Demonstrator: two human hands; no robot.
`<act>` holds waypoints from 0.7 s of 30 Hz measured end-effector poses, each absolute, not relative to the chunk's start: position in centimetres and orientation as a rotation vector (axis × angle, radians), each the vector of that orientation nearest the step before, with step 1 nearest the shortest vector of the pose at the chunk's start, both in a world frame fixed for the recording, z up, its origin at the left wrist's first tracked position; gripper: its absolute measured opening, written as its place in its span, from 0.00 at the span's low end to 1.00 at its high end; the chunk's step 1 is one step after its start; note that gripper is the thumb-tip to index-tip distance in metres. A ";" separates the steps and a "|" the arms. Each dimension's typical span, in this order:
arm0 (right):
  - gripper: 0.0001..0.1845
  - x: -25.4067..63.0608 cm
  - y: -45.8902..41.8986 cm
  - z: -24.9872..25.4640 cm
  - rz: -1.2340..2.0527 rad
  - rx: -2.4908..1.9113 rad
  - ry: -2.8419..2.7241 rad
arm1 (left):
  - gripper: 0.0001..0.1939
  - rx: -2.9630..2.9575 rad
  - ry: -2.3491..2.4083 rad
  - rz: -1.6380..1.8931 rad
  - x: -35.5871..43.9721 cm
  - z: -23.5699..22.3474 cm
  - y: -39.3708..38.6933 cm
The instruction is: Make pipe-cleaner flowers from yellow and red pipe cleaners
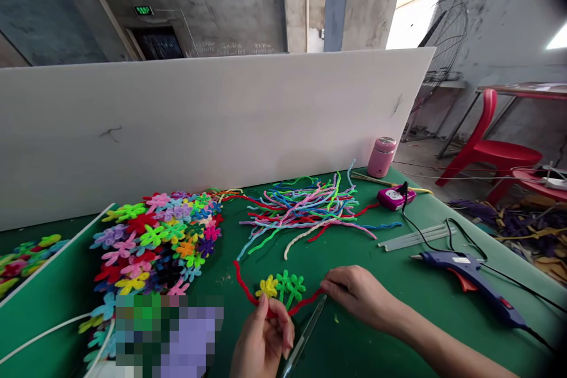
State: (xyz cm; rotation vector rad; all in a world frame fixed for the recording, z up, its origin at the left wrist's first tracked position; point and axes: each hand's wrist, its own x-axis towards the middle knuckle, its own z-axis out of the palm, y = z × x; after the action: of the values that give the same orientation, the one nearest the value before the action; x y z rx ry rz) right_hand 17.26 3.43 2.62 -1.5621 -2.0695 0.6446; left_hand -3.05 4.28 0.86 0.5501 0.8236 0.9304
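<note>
A red pipe cleaner (241, 280) bends in a wide curve between my two hands, its left end sticking up past my fingers. My left hand (264, 331) pinches it near the middle. At its right part, the thumb and fingers of my right hand (357, 295) are closed on it. Just beyond my left fingertips are a yellow pipe-cleaner flower (267, 287) and green pipe-cleaner flowers (291, 284); whether the left hand touches them I cannot tell. A slim metal tool, perhaps tweezers (305, 333), lies on the green table between the hands.
A heap of colourful pipe-cleaner flowers (155, 242) lies left. Loose pipe cleaners (305, 207) spread across the back. To the right are a blue glue gun (473, 280) with its cord, glue sticks (416, 237), a magenta box (396, 196) and a pink flask (381, 157). A white board (212, 124) stands behind.
</note>
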 end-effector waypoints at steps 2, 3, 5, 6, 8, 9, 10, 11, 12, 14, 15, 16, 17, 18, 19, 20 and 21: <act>0.19 18.3 3.6 2.4 0.630 -1.620 -2.057 | 0.20 0.595 0.849 0.929 -2.8 0.7 4.1; 0.20 18.8 3.6 2.3 0.626 -1.647 -2.044 | 0.21 0.615 0.861 0.931 -2.7 0.7 3.9; 0.20 19.7 3.7 2.1 0.604 -1.690 -2.023 | 0.21 0.637 0.878 0.925 -2.4 0.6 3.8; 0.19 20.1 3.8 2.0 0.588 -1.710 -2.015 | 0.21 0.641 0.883 0.915 -2.2 0.6 3.7; 0.19 21.0 4.2 1.9 0.554 -1.747 -1.995 | 0.22 0.646 0.887 0.895 -2.0 0.6 3.6; 0.19 21.6 4.4 1.8 0.536 -1.767 -1.979 | 0.22 0.647 0.889 0.890 -1.9 0.7 3.6; 0.19 22.2 4.8 1.7 0.511 -1.795 -1.954 | 0.22 0.646 0.890 0.887 -1.9 0.7 3.6; 0.18 22.9 5.2 1.7 0.485 -1.827 -1.926 | 0.22 0.647 0.892 0.886 -1.9 0.7 3.6; 0.18 23.8 5.7 1.7 0.451 -1.861 -1.890 | 0.22 0.648 0.893 0.885 -2.0 0.8 3.6; 0.17 25.6 6.8 1.6 0.382 -1.912 -1.827 | 0.23 0.657 0.894 0.872 -2.1 0.9 3.6; 0.16 26.4 7.3 1.6 0.344 -1.934 -1.795 | 0.22 0.667 0.891 0.866 -2.2 0.9 3.7; 0.15 27.2 7.9 1.6 0.314 -1.949 -1.767 | 0.22 0.678 0.887 0.864 -2.3 0.9 3.7; 0.14 27.8 8.4 1.6 0.285 -1.964 -1.740 | 0.21 0.690 0.880 0.862 -2.3 0.9 3.7; 0.14 28.3 8.9 1.6 0.259 -1.977 -1.716 | 0.20 0.702 0.873 0.860 -2.4 0.8 3.7; 0.14 28.5 9.3 1.6 0.236 -1.987 -1.695 | 0.19 0.714 0.865 0.859 -2.4 0.8 3.7; 0.14 28.4 9.6 1.6 0.218 -1.989 -1.682 | 0.19 0.726 0.858 0.854 -2.4 0.7 3.8; 0.14 28.2 10.0 1.7 0.206 -1.982 -1.678 | 0.19 0.734 0.850 0.851 -2.5 0.6 3.8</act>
State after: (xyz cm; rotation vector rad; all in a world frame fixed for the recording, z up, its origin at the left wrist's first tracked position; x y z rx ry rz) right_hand 28.15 9.96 1.70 -1.9822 -1.6778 0.2057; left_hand -2.46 3.79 0.59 0.7344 0.8501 0.8510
